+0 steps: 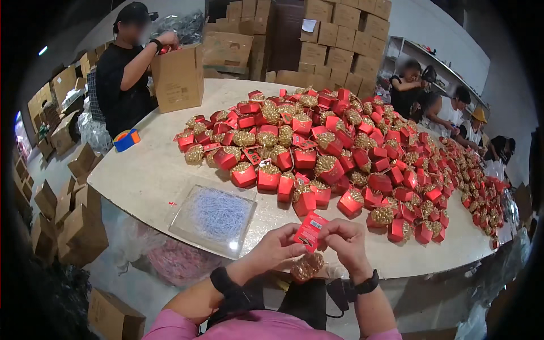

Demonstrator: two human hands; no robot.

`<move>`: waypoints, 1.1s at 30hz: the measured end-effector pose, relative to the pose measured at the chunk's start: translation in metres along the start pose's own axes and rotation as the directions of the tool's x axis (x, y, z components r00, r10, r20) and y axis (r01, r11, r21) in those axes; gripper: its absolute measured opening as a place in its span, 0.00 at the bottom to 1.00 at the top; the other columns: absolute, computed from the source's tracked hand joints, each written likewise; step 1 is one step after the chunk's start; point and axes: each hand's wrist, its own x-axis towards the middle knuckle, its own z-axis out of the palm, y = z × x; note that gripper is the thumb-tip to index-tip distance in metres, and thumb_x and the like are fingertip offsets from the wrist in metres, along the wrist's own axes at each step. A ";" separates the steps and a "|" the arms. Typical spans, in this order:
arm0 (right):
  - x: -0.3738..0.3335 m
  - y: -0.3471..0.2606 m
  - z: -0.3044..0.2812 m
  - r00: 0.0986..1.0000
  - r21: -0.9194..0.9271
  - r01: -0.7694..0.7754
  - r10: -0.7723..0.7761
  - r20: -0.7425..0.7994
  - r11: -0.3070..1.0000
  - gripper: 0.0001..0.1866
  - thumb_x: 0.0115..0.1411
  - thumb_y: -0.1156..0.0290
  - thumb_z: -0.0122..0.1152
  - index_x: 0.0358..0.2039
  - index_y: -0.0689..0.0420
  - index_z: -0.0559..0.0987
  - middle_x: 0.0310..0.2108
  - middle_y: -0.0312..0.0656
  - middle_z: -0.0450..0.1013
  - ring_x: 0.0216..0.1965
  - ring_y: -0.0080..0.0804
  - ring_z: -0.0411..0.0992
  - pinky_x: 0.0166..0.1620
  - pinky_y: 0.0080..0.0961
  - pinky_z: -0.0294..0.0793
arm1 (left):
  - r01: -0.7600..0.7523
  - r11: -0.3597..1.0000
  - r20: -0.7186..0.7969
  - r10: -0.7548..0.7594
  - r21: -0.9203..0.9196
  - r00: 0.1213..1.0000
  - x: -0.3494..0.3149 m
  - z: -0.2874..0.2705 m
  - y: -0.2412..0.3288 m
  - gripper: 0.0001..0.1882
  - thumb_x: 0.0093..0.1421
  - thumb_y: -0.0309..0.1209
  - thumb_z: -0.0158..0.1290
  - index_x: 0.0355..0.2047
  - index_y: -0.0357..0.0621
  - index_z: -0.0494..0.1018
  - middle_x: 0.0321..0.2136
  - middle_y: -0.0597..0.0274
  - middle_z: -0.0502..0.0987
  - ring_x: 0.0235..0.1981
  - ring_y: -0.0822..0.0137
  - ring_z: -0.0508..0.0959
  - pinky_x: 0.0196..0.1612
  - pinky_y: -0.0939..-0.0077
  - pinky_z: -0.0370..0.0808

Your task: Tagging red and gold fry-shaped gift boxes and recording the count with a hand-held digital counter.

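As the head view shows, the left hand (273,248) pinches the red hang tag (310,231) from the left; the right hand (348,247) has its fingers curled at the tag's right edge, though I cannot tell whether they grip tag or string. The tag's long axis runs near to far, leaning right. Just nearer lies the gold-and-red ornament (307,267), between the wrists. Left of the left hand, the nearer one, sits a clear tray (182,229) of pale-blue strands (222,214).

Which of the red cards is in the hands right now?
The red card with a barcode showing, gripped by the left hand, with the right hand at its edge; other visible cards lie among the heaped red-and-gold ornaments.
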 end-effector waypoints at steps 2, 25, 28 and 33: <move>-0.001 -0.001 0.001 1.000 0.008 0.017 -0.017 0.022 1.000 0.07 0.48 0.82 0.46 0.25 0.64 0.74 0.22 0.37 0.71 0.24 0.19 0.69 0.27 0.14 0.69 | 0.139 0.984 0.048 -0.134 -0.108 0.990 0.004 -0.002 0.000 0.16 0.55 0.29 0.51 0.42 0.37 0.65 0.30 0.62 0.72 0.30 0.73 0.73 0.36 0.81 0.71; 0.004 0.007 0.018 0.989 0.123 -0.083 0.096 -0.111 0.989 0.13 0.53 0.79 0.51 0.40 0.62 0.65 0.25 0.35 0.69 0.23 0.16 0.66 0.24 0.11 0.65 | 0.011 1.000 -0.347 -0.008 0.007 0.938 -0.005 0.009 0.009 0.05 0.58 0.28 0.46 0.28 0.39 0.66 0.21 0.69 0.69 0.24 0.81 0.68 0.26 0.88 0.66; 0.003 0.011 0.019 0.987 0.091 -0.082 0.093 -0.128 0.992 0.12 0.53 0.79 0.51 0.40 0.62 0.66 0.24 0.35 0.69 0.22 0.16 0.66 0.24 0.11 0.65 | 0.044 0.997 -0.329 -0.060 -0.056 0.943 -0.004 0.008 0.007 0.06 0.58 0.29 0.46 0.27 0.40 0.65 0.20 0.71 0.67 0.20 0.82 0.65 0.22 0.89 0.63; 0.002 0.018 0.029 0.982 0.244 -0.066 0.107 -0.158 0.967 0.13 0.54 0.78 0.51 0.41 0.61 0.65 0.25 0.34 0.68 0.24 0.15 0.65 0.23 0.10 0.65 | 0.068 0.986 -0.333 -0.013 0.155 0.943 -0.002 0.006 0.009 0.06 0.58 0.30 0.47 0.25 0.42 0.66 0.19 0.73 0.66 0.17 0.83 0.62 0.19 0.88 0.58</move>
